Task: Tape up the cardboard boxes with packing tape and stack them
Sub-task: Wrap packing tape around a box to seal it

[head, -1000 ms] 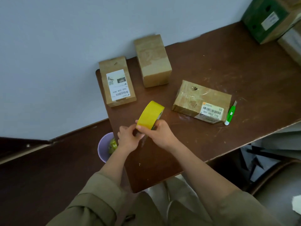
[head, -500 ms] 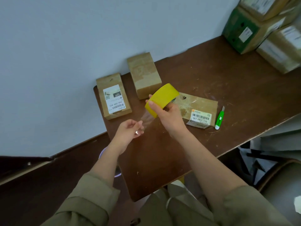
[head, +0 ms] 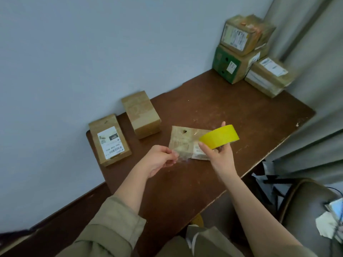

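Change: tape roll (head: 219, 136) carried rightward, clear strip (head: 187, 153) longer.
Right hand (head: 220, 154): fingers clamped on roll, above box (head: 182, 142).
Left hand (head: 159, 160): fingers pinching strip end.
Desk (head: 241, 112): brown.

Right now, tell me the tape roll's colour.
Yellow tape roll, clearest in the head view.

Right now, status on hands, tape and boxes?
Left hand pinching clear tape end. Right hand gripping yellow tape roll above flat box. Nothing blocking.
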A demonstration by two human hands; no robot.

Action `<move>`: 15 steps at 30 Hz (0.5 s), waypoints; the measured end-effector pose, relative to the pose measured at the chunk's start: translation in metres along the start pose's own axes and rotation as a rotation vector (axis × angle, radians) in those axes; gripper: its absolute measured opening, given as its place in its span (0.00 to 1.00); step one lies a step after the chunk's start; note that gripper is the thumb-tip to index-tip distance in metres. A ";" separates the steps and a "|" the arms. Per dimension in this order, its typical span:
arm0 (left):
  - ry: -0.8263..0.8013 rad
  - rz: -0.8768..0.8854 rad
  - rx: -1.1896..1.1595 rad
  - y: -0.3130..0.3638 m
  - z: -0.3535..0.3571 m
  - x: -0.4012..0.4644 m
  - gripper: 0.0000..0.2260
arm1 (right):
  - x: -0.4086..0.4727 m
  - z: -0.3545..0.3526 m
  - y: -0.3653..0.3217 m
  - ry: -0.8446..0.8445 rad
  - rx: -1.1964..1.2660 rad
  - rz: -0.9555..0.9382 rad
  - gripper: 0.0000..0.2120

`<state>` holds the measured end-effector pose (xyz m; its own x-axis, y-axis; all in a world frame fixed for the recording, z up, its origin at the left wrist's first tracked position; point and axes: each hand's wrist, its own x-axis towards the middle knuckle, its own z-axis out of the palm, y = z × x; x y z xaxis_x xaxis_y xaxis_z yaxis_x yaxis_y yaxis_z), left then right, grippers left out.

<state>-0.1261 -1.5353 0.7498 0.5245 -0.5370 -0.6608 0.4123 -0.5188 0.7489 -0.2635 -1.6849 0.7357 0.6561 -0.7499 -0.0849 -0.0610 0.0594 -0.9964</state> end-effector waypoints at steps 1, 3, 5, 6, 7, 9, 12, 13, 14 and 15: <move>0.032 0.029 0.031 0.003 0.007 0.002 0.03 | -0.001 -0.007 0.002 0.004 -0.039 0.003 0.50; 0.101 0.107 0.067 0.009 0.016 0.006 0.03 | 0.002 -0.016 0.005 -0.002 -0.123 0.003 0.54; 0.153 0.180 0.114 0.016 0.020 0.012 0.03 | 0.009 -0.021 0.006 -0.008 -0.184 0.005 0.55; 0.178 0.208 0.150 0.020 0.020 0.016 0.02 | 0.013 -0.022 0.006 -0.014 -0.194 0.013 0.55; 0.203 0.231 0.189 0.024 0.021 0.019 0.01 | 0.017 -0.023 0.007 -0.020 -0.203 0.021 0.56; 0.253 0.262 0.257 0.033 0.020 0.028 0.01 | 0.029 -0.023 0.009 -0.040 -0.233 0.027 0.57; 0.258 0.282 0.307 0.043 0.018 0.038 0.05 | 0.047 -0.020 0.013 -0.090 -0.247 0.030 0.60; 0.248 0.287 0.318 0.045 0.018 0.041 0.09 | 0.051 -0.018 0.012 -0.105 -0.227 0.028 0.60; 0.239 0.291 0.322 0.046 0.019 0.044 0.14 | 0.056 -0.018 0.012 -0.115 -0.200 0.038 0.60; 0.230 0.292 0.325 0.046 0.019 0.049 0.20 | 0.060 -0.017 0.012 -0.124 -0.168 0.053 0.57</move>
<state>-0.0961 -1.5980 0.7510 0.7496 -0.5491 -0.3696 -0.0113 -0.5689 0.8223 -0.2371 -1.7404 0.7189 0.7356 -0.6612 -0.1473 -0.2154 -0.0221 -0.9763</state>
